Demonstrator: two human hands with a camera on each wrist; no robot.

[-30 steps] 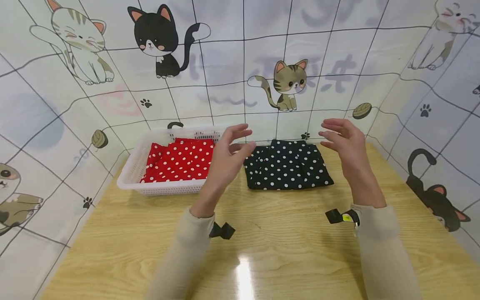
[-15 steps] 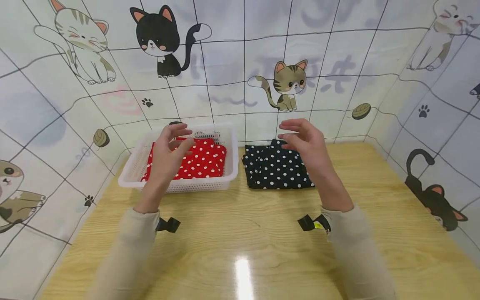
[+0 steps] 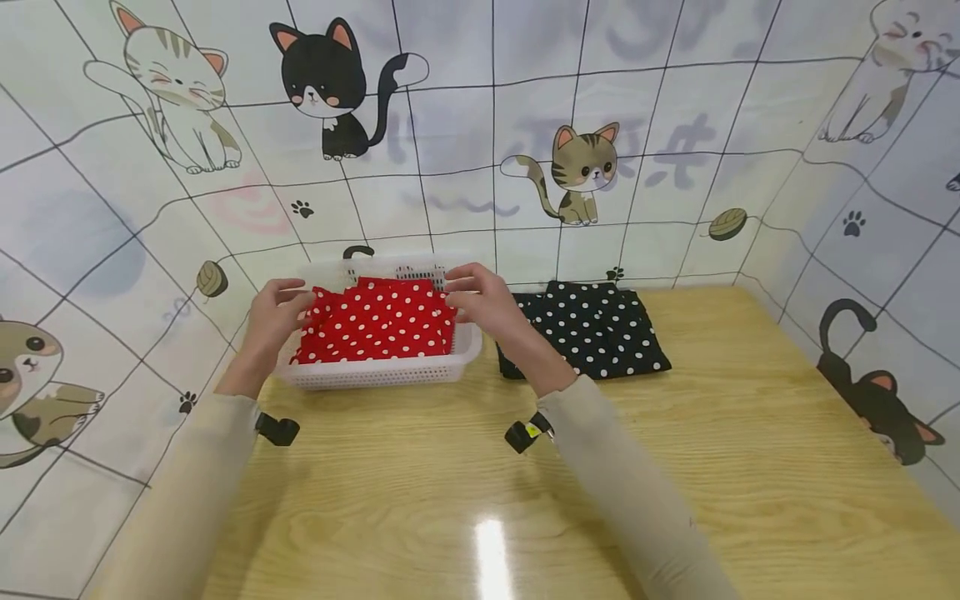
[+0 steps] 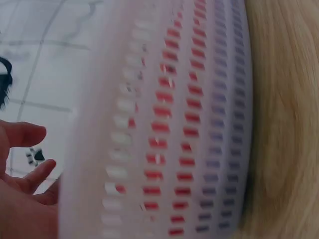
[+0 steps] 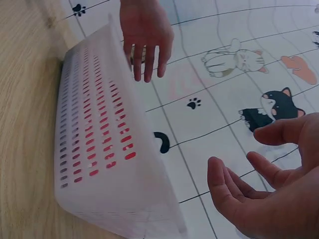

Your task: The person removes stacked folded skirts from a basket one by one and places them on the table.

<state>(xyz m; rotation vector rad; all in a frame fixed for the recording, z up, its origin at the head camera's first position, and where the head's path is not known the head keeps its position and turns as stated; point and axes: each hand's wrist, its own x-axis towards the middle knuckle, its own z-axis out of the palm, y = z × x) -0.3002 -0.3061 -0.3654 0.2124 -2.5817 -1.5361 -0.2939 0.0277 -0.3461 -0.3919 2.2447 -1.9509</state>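
Note:
A white plastic basket (image 3: 375, 377) with slotted walls stands at the back left of the table. Inside it lies a folded red cloth with white polka dots (image 3: 378, 321). My left hand (image 3: 273, 321) hovers over the basket's left end, fingers loosely bent around nothing. Over the opposite end is my right hand (image 3: 487, 304), its thumb and fingers spread apart. In the right wrist view both hands are above the basket rim, my right hand (image 5: 274, 184) nearer the camera and holding nothing. A folded black cloth with white dots (image 3: 600, 333) lies right of the basket, partly hidden by my right wrist.
The wooden table (image 3: 420, 467) reaches back to a cat-printed sheet (image 3: 450, 125), which also rises on the left and right sides. Small black wrist-camera mounts (image 3: 279, 430) stick out from the sleeves.
Both hands have swept left, from around the black cloth to the two ends of the basket, and have come lower. The cloths and basket have stayed in place.

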